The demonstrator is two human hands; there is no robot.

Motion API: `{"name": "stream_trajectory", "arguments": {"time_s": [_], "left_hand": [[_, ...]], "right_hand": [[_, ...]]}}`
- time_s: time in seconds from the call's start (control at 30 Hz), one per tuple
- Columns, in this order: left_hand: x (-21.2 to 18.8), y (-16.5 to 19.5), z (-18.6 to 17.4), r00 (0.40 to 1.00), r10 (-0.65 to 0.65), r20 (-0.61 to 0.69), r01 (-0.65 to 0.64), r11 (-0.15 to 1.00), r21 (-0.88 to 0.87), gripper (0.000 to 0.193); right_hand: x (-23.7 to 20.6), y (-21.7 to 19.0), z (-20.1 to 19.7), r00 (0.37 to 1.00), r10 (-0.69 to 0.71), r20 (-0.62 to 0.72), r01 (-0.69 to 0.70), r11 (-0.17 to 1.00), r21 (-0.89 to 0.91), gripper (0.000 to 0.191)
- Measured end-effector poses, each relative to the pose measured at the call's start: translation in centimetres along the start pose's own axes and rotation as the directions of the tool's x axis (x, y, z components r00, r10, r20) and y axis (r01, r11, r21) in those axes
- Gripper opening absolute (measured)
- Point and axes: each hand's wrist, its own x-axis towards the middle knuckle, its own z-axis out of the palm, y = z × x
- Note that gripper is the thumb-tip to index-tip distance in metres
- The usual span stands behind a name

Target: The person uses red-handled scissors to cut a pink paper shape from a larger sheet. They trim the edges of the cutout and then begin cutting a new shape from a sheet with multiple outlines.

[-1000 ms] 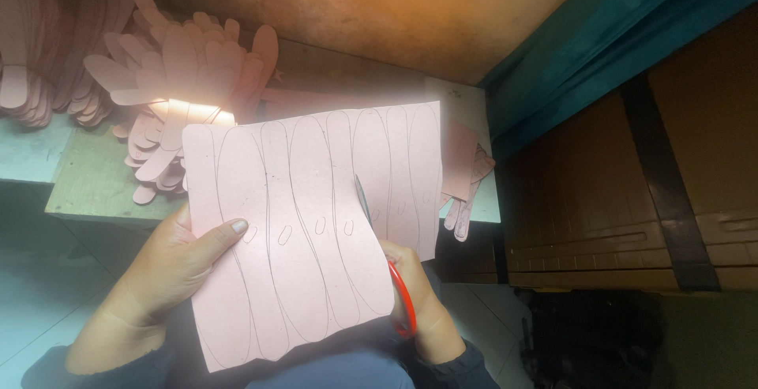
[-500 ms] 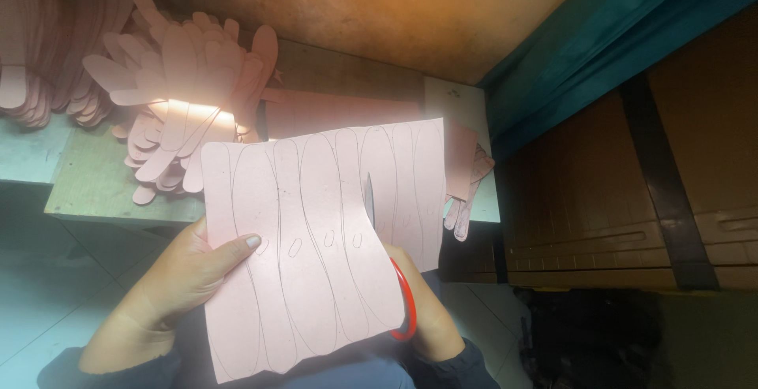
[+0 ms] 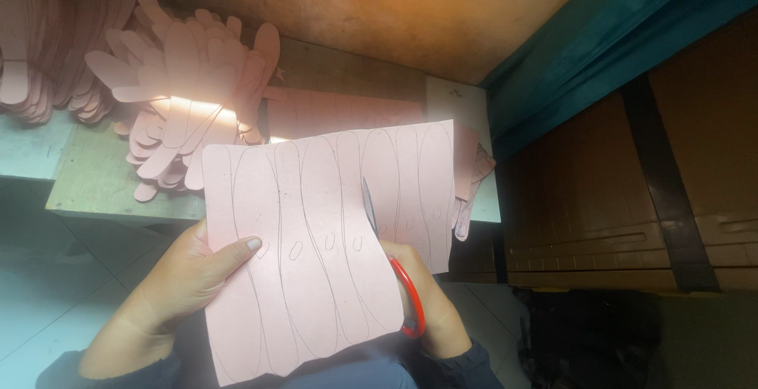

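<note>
Left hand [image 3: 189,278] grips pink sheet [image 3: 316,239] — right hand [image 3: 430,310] holds scissors [image 3: 395,263] (red-handled).

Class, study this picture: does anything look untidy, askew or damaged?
Nothing is damaged. The cut-out pink shapes lie fanned in a loose, uneven heap on the table, some overhanging its edge. The pink sheet is partly cut by the scissors.

pink outlined sheet [image 3: 316,239], red-handled scissors [image 3: 395,270] mid-cut

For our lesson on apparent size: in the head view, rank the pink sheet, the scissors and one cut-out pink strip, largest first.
1. pink sheet
2. scissors, partly hidden behind the sheet, so unsure
3. cut-out pink strip; it lies farther off, so unsure
</note>
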Motion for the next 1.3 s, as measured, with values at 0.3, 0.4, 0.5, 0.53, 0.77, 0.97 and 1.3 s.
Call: {"name": "stream_trajectory", "arguments": {"time_s": [0.3, 0.4, 0.5, 0.53, 0.77, 0.97, 1.3], "left_hand": [[-0.1, 0.2, 0.3, 0.999, -0.008, -0.039, 0.008, 1.000, 0.005, 0.051], [0.0, -0.1, 0.4, 1.000, 0.001, -0.020, -0.001, 1.000, 0.001, 0.050], [0.1, -0.3, 0.3, 1.000, -0.018, -0.025, 0.018, 1.000, 0.001, 0.048], [0.1, -0.3, 0.3, 0.999, -0.027, -0.035, 0.027, 1.000, 0.013, 0.048], [0.2, -0.5, 0.5, 0.998, -0.036, -0.058, 0.036, 0.999, -0.004, 0.047], [0.4, -1.1, 0.3, 1.000, -0.019, -0.019, 0.021, 0.996, 0.086, 0.044], [0.6, -2.4, 0.8, 0.999, 0.005, 0.051, -0.006, 1.000, 0.018, 0.045]], "right_hand": [[0.2, 0.6, 0.4, 0.993, -0.116, -0.007, 0.116, 0.993, 0.018, 0.034], [0.5, 1.1, 0.6, 0.997, -0.074, -0.028, 0.076, 0.995, 0.068, 0.034], [0.9, 1.4, 0.4, 0.993, -0.120, -0.017, 0.121, 0.992, 0.038, 0.035], [0.9, 1.6, 0.3, 0.989, -0.147, -0.010, 0.147, 0.989, 0.018, 0.035], [1.4, 2.1, 0.7, 0.993, -0.036, -0.116, 0.036, 0.999, -0.004, 0.033], [1.1, 1.5, 0.8, 0.992, -0.095, -0.086, 0.090, 0.994, -0.059, 0.032], [1.5, 0.2, 0.5, 0.987, -0.126, -0.101, 0.103, 0.973, -0.205, 0.033]]}}
